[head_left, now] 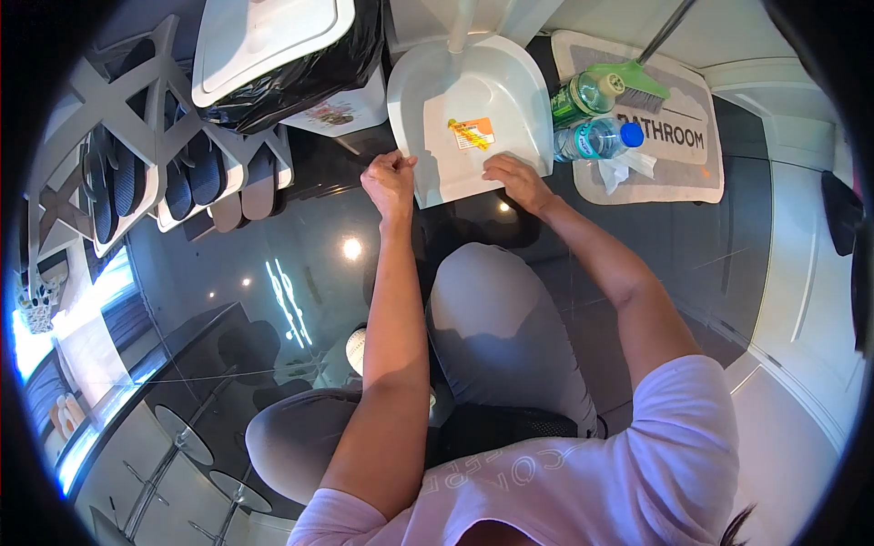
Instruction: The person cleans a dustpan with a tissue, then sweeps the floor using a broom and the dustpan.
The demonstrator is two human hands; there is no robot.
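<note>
A white dustpan (432,150) lies on the dark floor in front of my knees. An orange-and-white label-like scrap with a crumpled yellow piece (471,135) rests in it. My left hand (390,185) is closed just beside the pan's left edge, thumb toward the pan; what its fingers hold, if anything, is hidden. My right hand (521,185) has its fingers curled over the pan's front right lip. Right of the pan, a green bottle (575,100) and a clear bottle with a blue cap (587,139) lie side by side, with white crumpled tissue (626,168) below them.
A white lidded bin (341,105) with a black bag stands behind on the left. White shoe racks (164,118) hold several slippers farther left. A green-headed broom (633,84) rests on a grey bathroom mat (678,173) at right. White cabinet panels border the right side.
</note>
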